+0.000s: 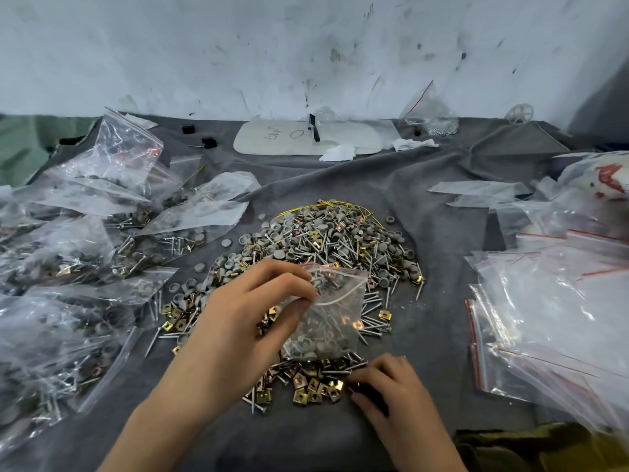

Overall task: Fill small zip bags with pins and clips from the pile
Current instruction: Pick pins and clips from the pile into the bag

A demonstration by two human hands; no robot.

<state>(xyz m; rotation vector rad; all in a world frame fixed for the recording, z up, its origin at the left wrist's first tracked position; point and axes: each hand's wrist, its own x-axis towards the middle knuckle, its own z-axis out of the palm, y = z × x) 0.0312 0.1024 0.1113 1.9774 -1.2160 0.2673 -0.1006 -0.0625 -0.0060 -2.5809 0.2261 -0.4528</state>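
Back edge: grey cloth (pixel 442 267) runs up to a stained wall (pixel 306 46); a white board (pixel 306 137) lies flat there.
Open room: bare cloth strip between pile (pixel 326 240) and empty bags (pixel 551 318) on the right; a narrower gap on the left; bare cloth in front, under the forearms.
Left side: filled bags (pixel 68 240) heaped and overlapping, holding pins, grey caps and gold clips.
Right side: empty bags stacked flat, red zip strips showing.
Pile: middle of the cloth, pins, grey caps and gold clips (pixel 316 386) mixed; clips are thickest at the near edge.
Zip bag (pixel 333 315): held over the near half of the pile, mouth up, part full of pins and caps.
Left hand (pixel 245 321): thumb and fingers pinch the zip bag's top left corner.
Right hand (pixel 391 386): apart from the left, fingers curled down onto the pile's near edge beside the clips; can't tell whether it holds anything.
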